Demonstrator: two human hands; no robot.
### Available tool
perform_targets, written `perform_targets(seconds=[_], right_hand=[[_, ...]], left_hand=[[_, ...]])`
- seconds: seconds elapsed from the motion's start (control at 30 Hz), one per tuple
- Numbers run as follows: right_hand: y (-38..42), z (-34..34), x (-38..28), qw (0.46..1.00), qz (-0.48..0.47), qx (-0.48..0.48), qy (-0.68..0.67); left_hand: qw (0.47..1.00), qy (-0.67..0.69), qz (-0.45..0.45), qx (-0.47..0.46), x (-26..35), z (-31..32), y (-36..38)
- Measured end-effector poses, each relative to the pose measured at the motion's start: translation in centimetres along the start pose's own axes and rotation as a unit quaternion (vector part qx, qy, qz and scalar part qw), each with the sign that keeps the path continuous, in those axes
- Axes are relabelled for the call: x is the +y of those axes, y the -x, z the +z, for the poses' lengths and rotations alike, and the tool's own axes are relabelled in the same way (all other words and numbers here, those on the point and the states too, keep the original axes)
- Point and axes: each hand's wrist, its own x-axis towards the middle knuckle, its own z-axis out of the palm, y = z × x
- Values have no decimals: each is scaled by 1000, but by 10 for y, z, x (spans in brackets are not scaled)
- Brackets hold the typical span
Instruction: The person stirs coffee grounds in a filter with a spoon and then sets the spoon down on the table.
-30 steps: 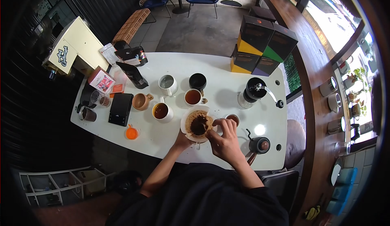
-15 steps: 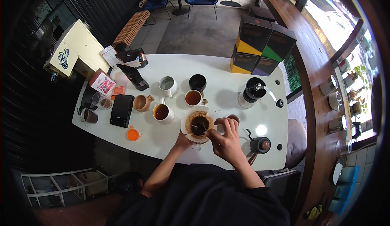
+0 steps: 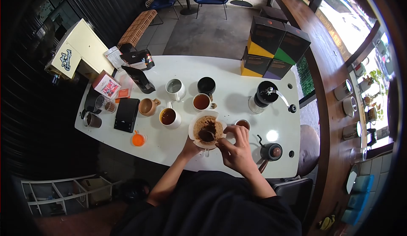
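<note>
A white dripper (image 3: 194, 139) lined with a paper filter (image 3: 196, 118) sits low at the middle of the table's near side, with wet dark coffee grounds (image 3: 207, 133) inside. My left hand (image 3: 192, 146) is wrapped round its left and lower side, fingers partly hidden beneath it. At the filter's right edge my right hand (image 3: 236, 147) has its thumb and fingers pinched together on a thin utensil that reaches into the grounds; its shape is hard to make out. A small cup of brown liquid (image 3: 243, 123) stands just beyond my right fingers.
Beyond the dripper stand mugs of tea-coloured liquid (image 3: 168, 116), a black cup (image 3: 206, 85) and a white mug (image 3: 175, 89). A hand grinder (image 3: 265, 94) and a dark kettle (image 3: 271, 151) are at right, boxes (image 3: 275, 45) behind. At left lie a black scale (image 3: 126, 115) and an orange cup (image 3: 138, 140).
The dark grounds in the filter have shifted, and the utensil's end no longer shows clearly. My right hand has moved very slightly; my left hand keeps its hold.
</note>
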Motion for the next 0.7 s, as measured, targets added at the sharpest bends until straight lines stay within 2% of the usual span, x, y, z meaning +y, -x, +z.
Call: perform_targets(seconds=[0.17,0.27,0.43,0.63,0.7], right_hand=[[-2,-8,-2,999,4,20,-37],[-1,2,4,999,6,-5,-36],[-2,10,8,999,24,18,29],[-4,12,4,996,1,61,69],[-4,14,1,997,-4,43,71]], left_hand=[[999,-30,9,-14,-7,-3,0],[999,-45,22,-12,-7,-3,-1],[998,-65,13,-10,-18,-6,-1],[1000,-17,7,-8,-16,-5,-2],[999,-46,20,-12,-15,-6,-2]])
